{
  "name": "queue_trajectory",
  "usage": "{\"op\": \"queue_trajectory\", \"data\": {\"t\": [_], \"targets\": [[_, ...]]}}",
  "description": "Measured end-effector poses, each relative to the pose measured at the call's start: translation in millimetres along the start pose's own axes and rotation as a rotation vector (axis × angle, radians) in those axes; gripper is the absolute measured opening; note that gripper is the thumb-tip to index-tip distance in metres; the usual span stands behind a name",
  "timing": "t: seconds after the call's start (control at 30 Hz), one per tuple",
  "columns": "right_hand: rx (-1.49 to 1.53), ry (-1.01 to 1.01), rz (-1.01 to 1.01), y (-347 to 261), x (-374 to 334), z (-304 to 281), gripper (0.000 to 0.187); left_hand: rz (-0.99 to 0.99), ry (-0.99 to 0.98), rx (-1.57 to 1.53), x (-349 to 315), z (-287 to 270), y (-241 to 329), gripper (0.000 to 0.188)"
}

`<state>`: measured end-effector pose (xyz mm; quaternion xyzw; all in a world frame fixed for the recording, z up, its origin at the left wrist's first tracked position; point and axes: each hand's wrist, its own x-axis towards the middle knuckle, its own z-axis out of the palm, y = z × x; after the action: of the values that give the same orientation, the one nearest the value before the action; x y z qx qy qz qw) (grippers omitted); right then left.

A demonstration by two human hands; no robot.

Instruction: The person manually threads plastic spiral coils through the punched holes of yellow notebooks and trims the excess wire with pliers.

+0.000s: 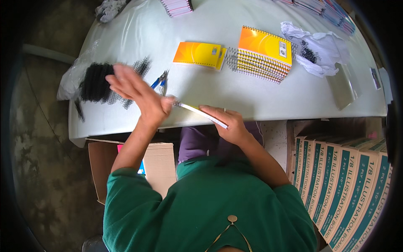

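My right hand grips a thin notebook edge-on, just over the table's near edge. A wire coil shows at the notebook's left end. My left hand is raised beside that end, its fingers stretched out and somewhat blurred. The left thumb is close to the coil; whether it touches is unclear. Pliers with blue handles lie beyond my left hand. Behind it is a pile of black wire coils, partly hidden by the fingers.
Orange-and-yellow notebooks lie mid-table, beside a taller stack of coil-bound notebooks. Crumpled white plastic holds more black coils at the right. More notebooks are at the far edge. Below the table are a cardboard box and several packed boards.
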<state>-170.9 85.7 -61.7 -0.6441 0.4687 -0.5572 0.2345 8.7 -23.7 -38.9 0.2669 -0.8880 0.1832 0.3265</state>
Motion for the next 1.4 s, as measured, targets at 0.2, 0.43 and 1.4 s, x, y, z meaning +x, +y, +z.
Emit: {"op": "queue_trajectory", "data": {"t": [0.2, 0.43, 1.4], "targets": [[0.029, 0.028, -0.053, 8.3, -3.0, 0.2, 0.047, 0.406, 0.007, -0.101, -54.2, 5.6, 23.3, 0.110], [0.031, 0.057, -0.031, 4.5, 4.2, 3.6, 0.041, 0.134, -0.219, -0.428, -63.0, 15.3, 39.4, 0.109], [0.012, 0.073, -0.057, 8.6, 15.9, 7.2, 0.042, 0.319, -0.060, -0.206, -39.0, 16.4, 32.8, 0.125]]}}
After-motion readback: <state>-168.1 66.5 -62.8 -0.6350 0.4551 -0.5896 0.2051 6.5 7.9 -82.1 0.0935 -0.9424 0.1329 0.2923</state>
